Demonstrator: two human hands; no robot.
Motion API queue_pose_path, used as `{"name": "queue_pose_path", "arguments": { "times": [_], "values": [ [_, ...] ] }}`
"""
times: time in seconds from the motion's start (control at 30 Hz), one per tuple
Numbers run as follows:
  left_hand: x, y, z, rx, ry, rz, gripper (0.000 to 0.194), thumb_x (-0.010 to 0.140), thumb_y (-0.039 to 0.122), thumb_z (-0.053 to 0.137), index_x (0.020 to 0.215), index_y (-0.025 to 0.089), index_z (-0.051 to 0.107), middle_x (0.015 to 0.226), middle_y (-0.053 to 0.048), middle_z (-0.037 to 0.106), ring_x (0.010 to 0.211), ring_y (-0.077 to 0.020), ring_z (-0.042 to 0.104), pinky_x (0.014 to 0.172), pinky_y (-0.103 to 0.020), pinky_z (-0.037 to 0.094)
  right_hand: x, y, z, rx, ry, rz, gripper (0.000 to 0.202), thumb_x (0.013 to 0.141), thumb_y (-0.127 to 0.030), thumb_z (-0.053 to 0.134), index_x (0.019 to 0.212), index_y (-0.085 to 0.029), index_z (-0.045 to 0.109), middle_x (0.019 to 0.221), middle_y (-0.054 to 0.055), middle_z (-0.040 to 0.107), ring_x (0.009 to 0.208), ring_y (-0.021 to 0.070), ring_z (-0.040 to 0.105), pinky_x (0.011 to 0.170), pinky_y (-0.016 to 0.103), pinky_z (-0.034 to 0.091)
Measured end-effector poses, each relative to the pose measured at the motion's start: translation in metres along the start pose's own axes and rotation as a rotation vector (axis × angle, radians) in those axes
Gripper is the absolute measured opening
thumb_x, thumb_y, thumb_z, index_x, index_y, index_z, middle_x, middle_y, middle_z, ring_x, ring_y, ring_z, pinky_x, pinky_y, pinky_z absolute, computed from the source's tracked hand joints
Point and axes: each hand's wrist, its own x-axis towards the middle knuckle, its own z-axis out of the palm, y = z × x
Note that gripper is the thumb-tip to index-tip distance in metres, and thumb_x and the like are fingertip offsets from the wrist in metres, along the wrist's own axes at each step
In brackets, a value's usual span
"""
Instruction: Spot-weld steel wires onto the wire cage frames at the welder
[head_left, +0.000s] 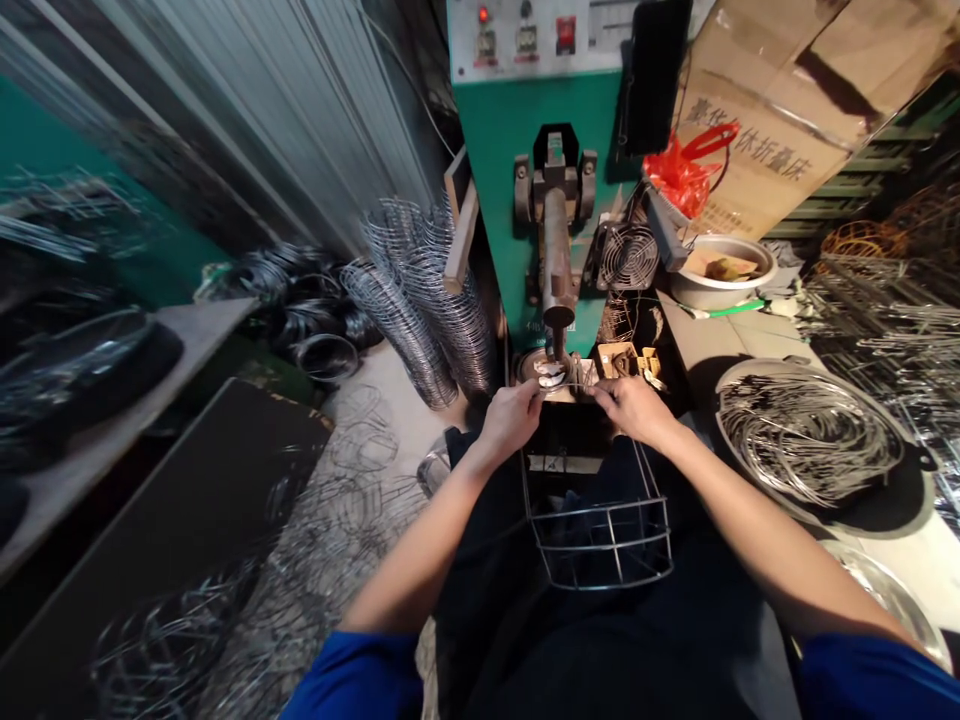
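while the wire frame [615,546] extends to the near side, the left hand [511,418] and right hand [636,405] pinch its far end by the green machine [491,140].

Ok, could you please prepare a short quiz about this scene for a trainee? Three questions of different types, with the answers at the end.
1. Multiple choice: where do the stacked wire rings stand, as the person sees them?
A) left of the green machine
B) right of it
C) on top of it

2. True or false: only the left hand holds the wire frame.

3. Fill the gap: the round pan on the person's right holds a heap of bent ____.

Key:
1. A.
2. False; the right hand holds it too.
3. Wire.
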Motion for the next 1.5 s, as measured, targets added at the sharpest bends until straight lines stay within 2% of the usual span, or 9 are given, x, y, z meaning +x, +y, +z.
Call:
{"name": "queue_pose_path", "arguments": {
  "times": [0.27,0.5,0.7,0.93,1.17,1.37,1.5],
  "values": [
    [0.016,0.008,-0.015,0.068,-0.020,-0.004,0.017,0.091,0.023,0.051,0.083,0.021,0.065,0.076,-0.006,0.069,0.072,-0.0209,0.064,0.064,-0.027,0.038,0.016,0.001,-0.008,0.024,0.015,0.010,0.029,0.095,-0.036,0.053,0.091,-0.019,0.076,0.090,0.011,0.075,0.086,0.0233,0.070,0.076,0.027,0.049],
    [0.026,0.006,-0.020,0.170,0.008,-0.012,0.019,0.093,0.027,0.050,0.091,0.021,0.068,0.080,-0.008,0.071,0.075,-0.0227,0.066,0.065,-0.028,0.038,0.024,-0.007,-0.012,-0.014,0.035,0.002,0.034,0.096,-0.036,0.048,0.083,-0.017,0.073,0.070,0.007,0.069,0.063,0.0178,0.061,0.062,0.026,0.040],
    [0.032,0.004,-0.021,0.169,0.015,0.001,0.020,0.094,0.027,0.051,0.103,0.022,0.068,0.085,-0.008,0.073,0.076,-0.0226,0.066,0.066,-0.028,0.038,0.030,-0.007,-0.010,-0.038,0.062,0.011,0.035,0.096,-0.038,0.047,0.080,-0.019,0.071,0.065,0.006,0.065,0.061,0.0165,0.057,0.063,0.026,0.039],
    [0.035,0.003,-0.020,0.145,0.004,0.000,0.017,0.094,0.026,0.052,0.099,0.021,0.067,0.085,-0.008,0.072,0.079,-0.0222,0.066,0.065,-0.027,0.037,0.033,-0.008,-0.010,-0.060,0.067,0.023,0.034,0.096,-0.037,0.047,0.083,-0.019,0.072,0.071,0.007,0.069,0.067,0.0179,0.062,0.065,0.025,0.040],
    [0.033,0.001,-0.020,0.200,0.014,0.011,0.019,0.094,0.027,0.049,0.092,0.021,0.066,0.080,-0.008,0.071,0.073,-0.0221,0.065,0.062,-0.028,0.035,0.035,-0.009,-0.010,-0.058,0.052,-0.003,0.035,0.096,-0.036,0.047,0.081,-0.018,0.073,0.073,0.008,0.070,0.071,0.0202,0.065,0.066,0.027,0.039],
    [0.034,0.001,-0.016,0.201,0.012,0.000,0.021,0.095,0.026,0.047,0.091,0.021,0.067,0.079,-0.008,0.071,0.074,-0.0222,0.065,0.064,-0.028,0.037,0.038,-0.004,-0.007,0.017,0.063,-0.011,0.034,0.095,-0.036,0.048,0.085,-0.017,0.074,0.073,0.007,0.070,0.066,0.0183,0.062,0.065,0.026,0.040],
    [0.035,0.002,-0.018,0.182,-0.002,-0.013,0.021,0.095,0.026,0.047,0.090,0.020,0.067,0.077,-0.008,0.070,0.074,-0.0229,0.065,0.066,-0.029,0.039,0.037,-0.003,-0.007,0.053,0.072,-0.028,0.036,0.095,-0.037,0.047,0.078,-0.017,0.072,0.070,0.006,0.069,0.064,0.0171,0.060,0.063,0.025,0.039]
  ]
}}
